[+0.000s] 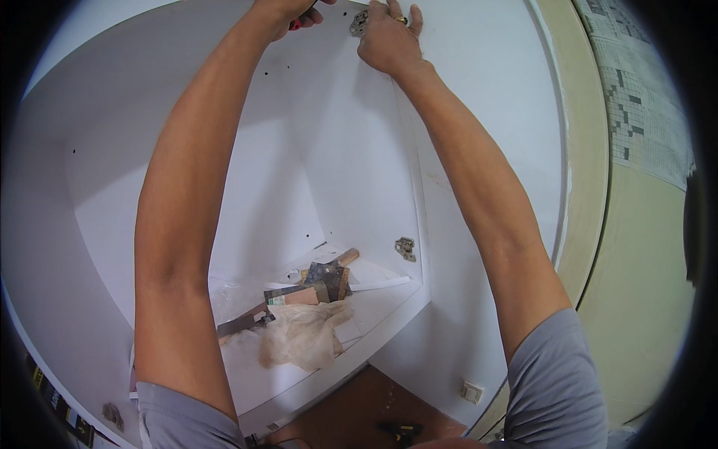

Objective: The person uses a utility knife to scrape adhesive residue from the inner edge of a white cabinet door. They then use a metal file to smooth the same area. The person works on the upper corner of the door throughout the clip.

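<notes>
Both arms reach up into a white cabinet. The left hand sits at the top edge of the view, fingers curled around a tool with a red handle; only a sliver of that handle shows, so its kind cannot be told. The right hand lies against the cabinet's right side panel, fingers bent and pressing on the upper metal hinge, which sits just left of its fingertips; a ring shows on one finger. The two hands are near each other, with the hinge between them.

Lower on the same side panel a second metal hinge is fixed, well apart from the hands. On the cabinet floor lie a crumpled pale plastic bag, a wooden block with a small green-and-white label, a dark scraper blade and a stained wooden-handled tool, all heaped together. A small white square wall socket sits low outside the cabinet. At upper right hangs a grid-patterned sheet on the pale wall.
</notes>
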`<state>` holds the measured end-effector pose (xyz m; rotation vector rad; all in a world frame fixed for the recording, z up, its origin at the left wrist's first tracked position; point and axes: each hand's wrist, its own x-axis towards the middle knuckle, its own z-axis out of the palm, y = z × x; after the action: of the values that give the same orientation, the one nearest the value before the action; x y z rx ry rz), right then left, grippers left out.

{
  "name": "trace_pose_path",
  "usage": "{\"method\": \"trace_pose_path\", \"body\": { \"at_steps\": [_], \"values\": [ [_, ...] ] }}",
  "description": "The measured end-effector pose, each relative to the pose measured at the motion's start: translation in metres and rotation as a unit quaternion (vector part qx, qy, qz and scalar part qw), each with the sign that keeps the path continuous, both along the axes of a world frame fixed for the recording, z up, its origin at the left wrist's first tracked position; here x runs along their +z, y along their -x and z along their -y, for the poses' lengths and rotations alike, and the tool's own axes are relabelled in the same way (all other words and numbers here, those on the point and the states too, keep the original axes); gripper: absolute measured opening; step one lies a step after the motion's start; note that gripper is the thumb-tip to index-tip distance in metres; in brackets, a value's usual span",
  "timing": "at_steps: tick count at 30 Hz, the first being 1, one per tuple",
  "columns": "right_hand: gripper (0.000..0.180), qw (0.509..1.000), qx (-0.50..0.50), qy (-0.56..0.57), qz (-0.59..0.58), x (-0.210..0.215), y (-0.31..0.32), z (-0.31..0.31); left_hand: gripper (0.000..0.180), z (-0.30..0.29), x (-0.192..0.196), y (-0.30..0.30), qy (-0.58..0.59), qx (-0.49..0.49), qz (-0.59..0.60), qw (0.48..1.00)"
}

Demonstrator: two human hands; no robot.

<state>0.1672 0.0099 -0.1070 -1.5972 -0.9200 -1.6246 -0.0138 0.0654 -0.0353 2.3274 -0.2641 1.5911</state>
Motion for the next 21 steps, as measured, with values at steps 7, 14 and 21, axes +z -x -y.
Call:
{"method": "trace_pose_path", "body": {
  "at_steps": [7,14,21],
  "values": [
    [0.064,0.988,-0.133,0.083,-0.003,0.007,-0.008,0.013,0.033,0.001,0.005,-0.005,0.024,-0.031,0.008,0.999],
    [0.067,0.992,-0.091,0.034,0.086,-0.036,-0.030,0.015,0.044,0.002,0.007,-0.019,0.020,0.005,-0.001,1.000],
    [0.071,0.994,-0.095,0.042,0.032,-0.025,-0.019,0.018,0.047,0.019,-0.001,-0.073,-0.034,0.142,0.052,0.988]
  ]
}}
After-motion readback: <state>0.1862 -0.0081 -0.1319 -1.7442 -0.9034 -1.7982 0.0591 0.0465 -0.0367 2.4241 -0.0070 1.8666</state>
